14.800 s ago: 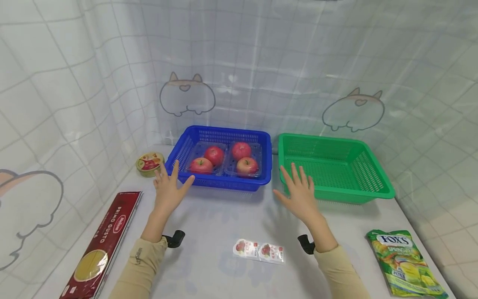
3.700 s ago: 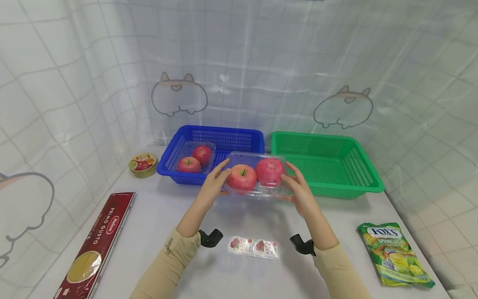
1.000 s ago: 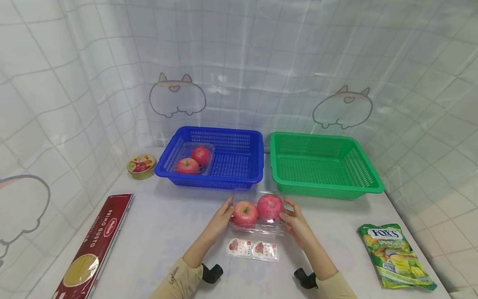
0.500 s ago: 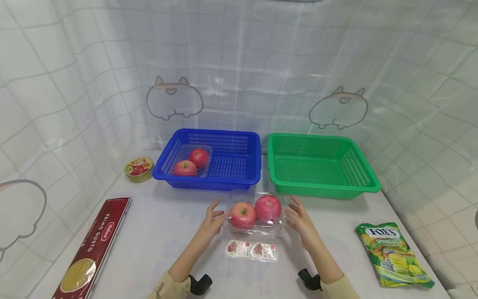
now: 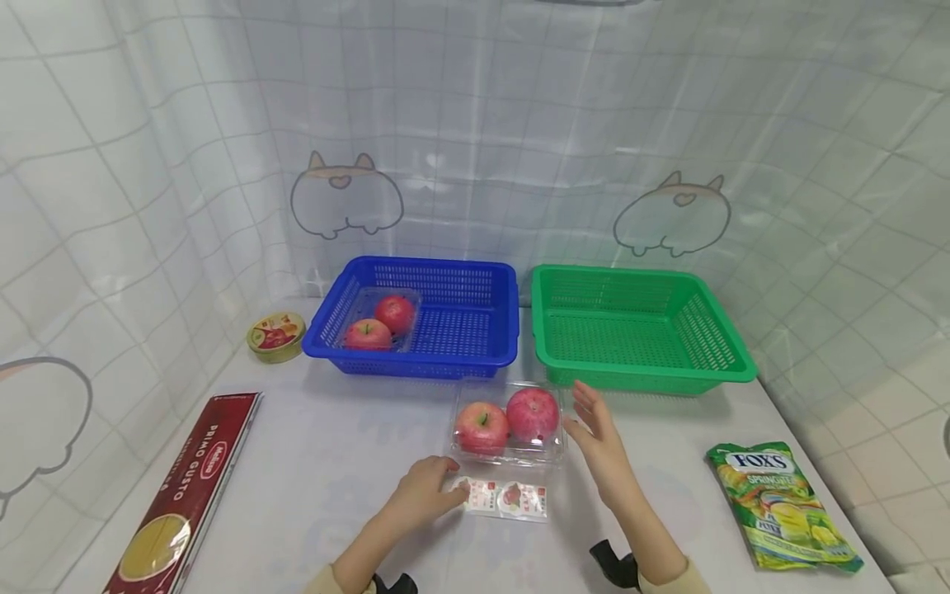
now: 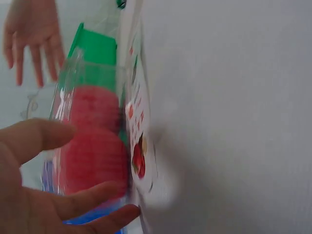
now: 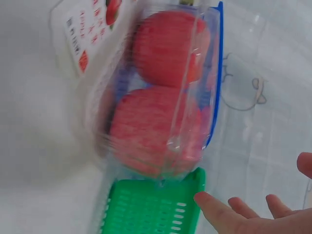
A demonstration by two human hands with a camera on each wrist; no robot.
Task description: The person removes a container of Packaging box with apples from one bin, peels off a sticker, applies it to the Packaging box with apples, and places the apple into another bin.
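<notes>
Closest to me on the white worktop [image 5: 356,445], the left hand [image 5: 423,495] was low over the left end of a label strip [image 5: 512,499], its thumb and fingers spread; whether a tip touched the paper I couldn't tell. The strip was flat, white and a little glossy, two labels side by side, each with a red fruit picture and small red print.

Just beyond it sat a clear plastic box [image 5: 508,456], shiny along its edges, with two apples side by side: the left apple [image 5: 482,427] yellowish-red, stem up, the right apple [image 5: 533,414] a deeper, streaky pinkish red. The right hand [image 5: 604,454] was raised just beside the box's right end, fingers extended, thumb apart from them.

A long dark-red packet [image 5: 185,487] lay far to the left, a green-and-yellow FOX'S bag [image 5: 783,507] to the right. Farther back stood a round tin [image 5: 276,337], a blue basket [image 5: 411,360] holding another clear box of two apples, and a green basket [image 5: 646,378], all before a pale checked curtain [image 5: 505,124].
</notes>
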